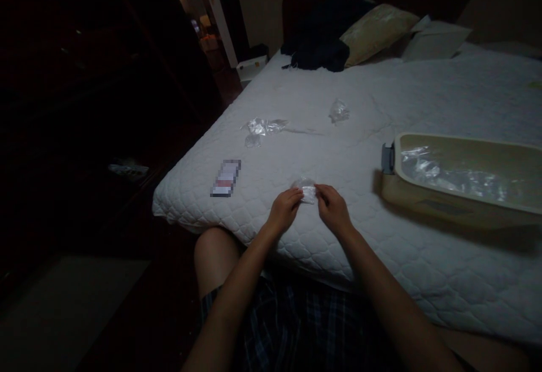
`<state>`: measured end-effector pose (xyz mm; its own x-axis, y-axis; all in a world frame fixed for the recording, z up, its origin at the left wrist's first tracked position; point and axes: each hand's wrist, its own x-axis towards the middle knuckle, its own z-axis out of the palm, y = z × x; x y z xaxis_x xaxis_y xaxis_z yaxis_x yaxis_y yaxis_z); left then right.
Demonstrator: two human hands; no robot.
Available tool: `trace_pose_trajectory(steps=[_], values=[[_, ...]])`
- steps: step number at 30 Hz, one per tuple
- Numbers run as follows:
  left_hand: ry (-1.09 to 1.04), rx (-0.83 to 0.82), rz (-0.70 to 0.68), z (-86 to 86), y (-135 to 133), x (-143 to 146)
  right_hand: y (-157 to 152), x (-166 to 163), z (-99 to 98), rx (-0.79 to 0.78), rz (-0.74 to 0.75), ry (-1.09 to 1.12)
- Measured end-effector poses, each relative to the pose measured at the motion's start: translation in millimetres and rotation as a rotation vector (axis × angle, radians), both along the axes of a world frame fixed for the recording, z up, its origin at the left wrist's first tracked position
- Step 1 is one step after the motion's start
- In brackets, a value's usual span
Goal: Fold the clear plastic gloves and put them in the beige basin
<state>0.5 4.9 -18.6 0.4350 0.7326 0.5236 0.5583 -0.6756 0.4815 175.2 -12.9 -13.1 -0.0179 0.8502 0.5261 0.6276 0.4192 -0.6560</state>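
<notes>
Both my hands hover over the near edge of a white quilted mattress. My left hand and my right hand pinch the two sides of a small clear plastic bag between fingertips. The bag is crumpled and pale, and what it holds is too small to make out. More clear plastic bags lie further up the mattress: a loose pile to the left and a single one in the middle.
A beige plastic tub lined with clear plastic stands on the mattress at the right. A small blurred card or box lies left of my hands. Pillows and dark cloth sit at the bed's head. Dark floor drops off left.
</notes>
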Motion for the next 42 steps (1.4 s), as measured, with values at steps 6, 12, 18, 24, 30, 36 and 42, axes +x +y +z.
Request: trace_pose_trajectory(steps=[6,12,18,24,30,36,42], values=[[-0.119,-0.075,0.028,6.5,-2,1,-4,-1,2.0,0.125,0.045,-0.113],[-0.293,-0.21,0.074,3.9,0,2,-8,-4,6.7,0.162,0.143,-0.171],[-0.554,-0.446,0.082,-0.2,4,3,-7,-3,0.9,0.09,0.103,-0.153],[-0.918,-0.74,0.061,12.2,9,-6,-4,-3,1.3,-0.163,0.004,0.171],[-1.007,-0.85,0.154,19.2,6,-10,3,-2,19.5,-0.337,0.014,0.518],[-1.045,-0.866,0.212,20.2,4,-10,5,7,39.2,-0.361,0.027,0.66],[-1.038,-0.825,0.219,15.8,6,-10,0,29,59.9,-0.303,-0.033,0.569]])
